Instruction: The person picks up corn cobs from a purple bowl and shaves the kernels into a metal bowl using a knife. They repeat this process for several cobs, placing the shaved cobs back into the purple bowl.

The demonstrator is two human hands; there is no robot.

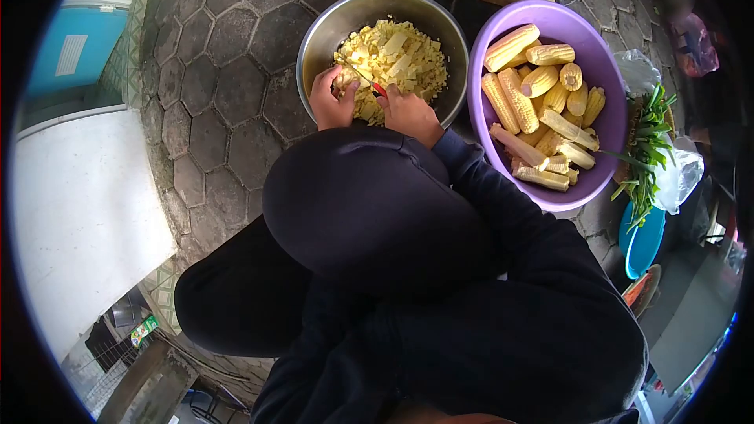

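My left hand [330, 100] grips a corn cob over the near rim of a steel bowl [322, 31]. The bowl holds a heap of cut yellow corn pieces [397, 59]. Beside it, my right hand [408, 114] holds a knife with a red handle [369, 82], its blade laid against the cob. Most of the cob is hidden inside my left fist. Both hands reach past my raised knee in dark cloth [369, 204].
A purple basin [585, 35] to the right of the steel bowl holds several whole and halved corn cobs [542, 102]. Green leaves [648, 141], a plastic bag and a blue tub [640, 239] sit further right. The floor is grey hexagonal paving [212, 71]; a white wall stands at left.
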